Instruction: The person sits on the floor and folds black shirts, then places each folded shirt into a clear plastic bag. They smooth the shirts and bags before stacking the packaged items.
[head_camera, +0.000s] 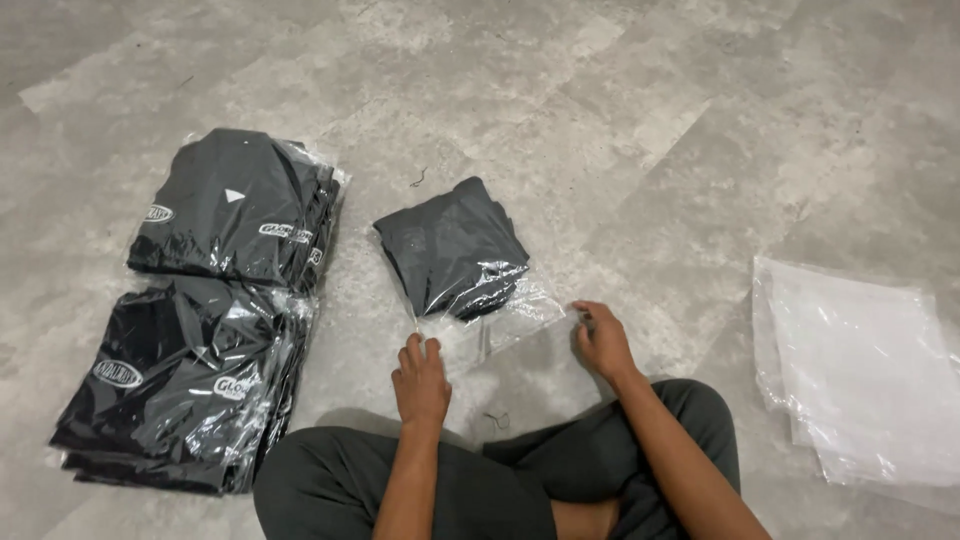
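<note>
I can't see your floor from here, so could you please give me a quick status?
Left hand and right hand pinching clear bag mouth. Dark folded garment half inside. Nothing obstructing.

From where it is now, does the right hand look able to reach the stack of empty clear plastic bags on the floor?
Probably yes: the right hand sits at the bagged dark garment, and only bare grey floor separates it from the stack of empty clear plastic bags.

bare forearms, dark grey-green trousers (330, 480)
</note>
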